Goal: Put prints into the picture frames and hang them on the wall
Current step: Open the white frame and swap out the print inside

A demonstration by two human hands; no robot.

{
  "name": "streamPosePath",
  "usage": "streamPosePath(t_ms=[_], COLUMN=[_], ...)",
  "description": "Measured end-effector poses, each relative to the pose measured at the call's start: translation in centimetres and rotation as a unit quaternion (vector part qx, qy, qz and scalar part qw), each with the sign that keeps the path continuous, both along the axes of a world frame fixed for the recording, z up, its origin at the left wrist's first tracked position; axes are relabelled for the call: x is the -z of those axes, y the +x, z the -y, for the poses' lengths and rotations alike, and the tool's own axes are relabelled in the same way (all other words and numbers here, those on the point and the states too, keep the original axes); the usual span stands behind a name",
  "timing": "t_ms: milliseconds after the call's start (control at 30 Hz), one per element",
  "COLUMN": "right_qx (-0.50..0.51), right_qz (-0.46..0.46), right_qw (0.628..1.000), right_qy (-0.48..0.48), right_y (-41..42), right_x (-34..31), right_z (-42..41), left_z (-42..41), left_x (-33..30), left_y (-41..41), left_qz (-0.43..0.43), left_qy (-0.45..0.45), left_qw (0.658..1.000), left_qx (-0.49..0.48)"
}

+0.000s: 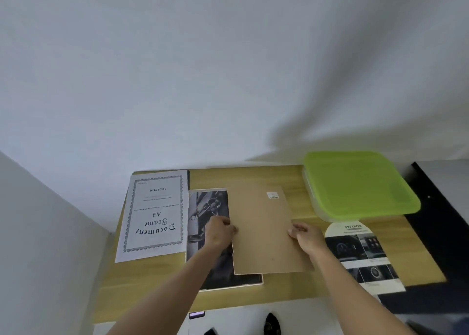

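Observation:
A brown backing board (264, 230) with a small white sticker is held over the middle of the wooden table (253, 176). My left hand (219, 232) grips its left edge and my right hand (305, 235) grips its right edge. Under the board lies a picture frame with a dark black-and-white print (208, 207), showing to the left and along the bottom. A white insert sheet printed "Document Frame A4" (154, 215) lies flat at the table's left.
A clear box with a green lid (357, 185) stands at the back right. A printed brochure (360, 251) lies on the right. A black panel (446, 215) runs beside the table. White walls rise behind and to the left.

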State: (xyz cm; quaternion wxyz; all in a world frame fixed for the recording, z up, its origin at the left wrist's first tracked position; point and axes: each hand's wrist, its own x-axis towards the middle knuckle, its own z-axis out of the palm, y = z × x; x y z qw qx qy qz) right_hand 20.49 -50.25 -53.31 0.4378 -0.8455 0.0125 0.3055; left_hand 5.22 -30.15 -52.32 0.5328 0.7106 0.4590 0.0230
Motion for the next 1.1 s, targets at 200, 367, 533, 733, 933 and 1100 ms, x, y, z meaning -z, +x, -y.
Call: streamPosePath(t_ms=[200,367,533,733,933,1100], right_qx=[-0.012,-0.047,-0.152,-0.254,-0.313,-0.315], right_qz=[0.011,0.028,0.109,0.173,0.228,0.258], right_qw=[0.999,0.995,0.978,0.934,0.891,0.877], right_qy=[-0.045,-0.078,-0.097,-0.181,-0.236,-0.255], right_y=[4.1,6.6,7.1,7.0,7.2,6.8], right_x=[0.9,1.5,2.0,3.8,4.7,4.2], right_z=[3.0,4.5,4.9,5.0,5.2,4.7], left_z=[3.5,6.3,8.8,11.4,12.9,12.6], left_x=[0.6,1.2,2.1,2.2,2.5,2.0], left_y=[4.8,8.1,10.1,11.9,12.1,11.5], left_qz=[-0.035,-0.073,-0.113,-0.182,-0.239,-0.217], left_qy=[0.016,0.037,0.089,0.129,0.168,0.194], left_qw=[0.999,0.997,0.989,0.974,0.952,0.949], left_qx=[0.009,0.001,-0.021,0.041,0.096,0.122])
